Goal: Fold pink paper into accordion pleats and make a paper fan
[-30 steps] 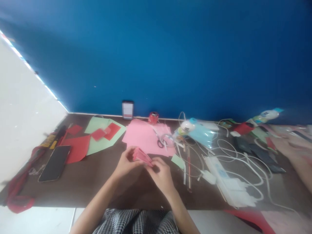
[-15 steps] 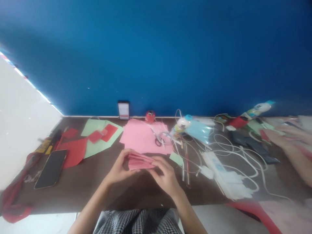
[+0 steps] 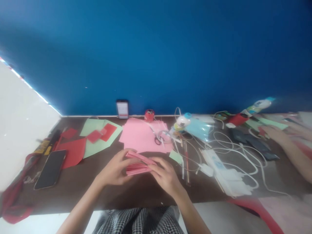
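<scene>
Head view: a pleated pink paper (image 3: 137,164) is held just above the counter (image 3: 80,177), near the middle of its front edge and in front of loose pink sheets (image 3: 141,136). The left hand (image 3: 114,170) and right hand (image 3: 167,177) grip opposite ends, fingers closed on the folds, apparently keeping the pleats stacked. Scissors (image 3: 158,139) lie on the sheets, within reach.

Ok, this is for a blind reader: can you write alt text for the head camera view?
The person's left hand and right hand hold a pleated pink paper over a dark table. Behind it lie pink sheets and scissors, a phone to the left, white cables to the right, where another person's hand lies.
</scene>
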A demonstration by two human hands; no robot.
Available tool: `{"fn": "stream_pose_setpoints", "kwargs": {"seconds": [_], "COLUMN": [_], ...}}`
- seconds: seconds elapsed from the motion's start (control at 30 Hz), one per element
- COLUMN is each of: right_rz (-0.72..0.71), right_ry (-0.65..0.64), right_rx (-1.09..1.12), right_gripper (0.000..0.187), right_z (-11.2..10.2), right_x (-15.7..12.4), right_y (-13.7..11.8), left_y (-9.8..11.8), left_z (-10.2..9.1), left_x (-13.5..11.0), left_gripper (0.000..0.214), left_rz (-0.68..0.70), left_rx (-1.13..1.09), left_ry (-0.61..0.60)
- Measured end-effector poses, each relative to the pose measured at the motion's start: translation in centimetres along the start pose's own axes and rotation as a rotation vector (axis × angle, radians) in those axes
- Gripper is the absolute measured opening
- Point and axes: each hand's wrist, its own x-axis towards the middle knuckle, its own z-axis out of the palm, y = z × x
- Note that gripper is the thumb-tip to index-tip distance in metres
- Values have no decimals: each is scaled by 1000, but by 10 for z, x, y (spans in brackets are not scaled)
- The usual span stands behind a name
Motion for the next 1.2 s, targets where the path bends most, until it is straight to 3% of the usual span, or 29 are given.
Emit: {"fn": "stream_pose_setpoints", "kwargs": {"seconds": [0.17,0.4,0.53,0.7,0.83,0.93,1.03,1.2], "right_rz": [46,133,111,82,48,139,182,130], "right_ry": [-52,-145,-227,-385,-519,-581,-603,-566], "right_rx": [131,272,170,56,101,167,303,446], "right_gripper": [26,18,21,24,31,30,20,13], "right_z": [0,-1,-4,-9,-7,-2,1,-2], "right_x": [2,5,8,13,12,10,11,13], "right_y": [1,0,-3,-3,3,7,7,7], "left_y": [3,2,-5,-9,-6,-12,-26,-41], "left_z": [-7,0,2,-5,-10,-8,-4,2], "left_x": [1,1,-4,-6,-4,-4,-4,0], "left_gripper": [41,34,25,27,25,23,21,22], "left_rz": [-34,-93,-130,-121,-106,-106,-118,-73], "left_rx": [-39,-19,6,1,-72,-150,-239,-472], "left_ry": [-76,-76,-73,-178,-235,-230,-256,-402]}}
